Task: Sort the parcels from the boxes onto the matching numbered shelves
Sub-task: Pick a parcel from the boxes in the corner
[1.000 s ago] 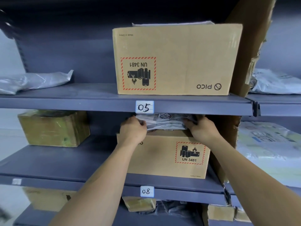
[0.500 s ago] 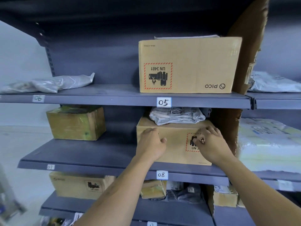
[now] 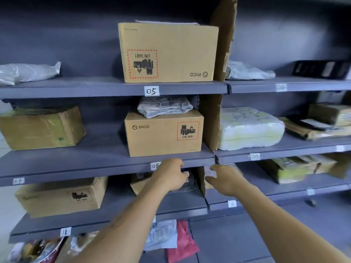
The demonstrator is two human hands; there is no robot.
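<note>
Hovering below shelf 08 (image 3: 155,165) — both hands, left (image 3: 171,175) and right (image 3: 225,179), released, grasping nothing.

Dark grey metal shelving (image 3: 106,88) fills the view in several tiers against a dark back panel (image 3: 76,35). A torn cardboard divider (image 3: 222,44) stands between two bays. Pale floor (image 3: 7,211) shows at left.
</note>
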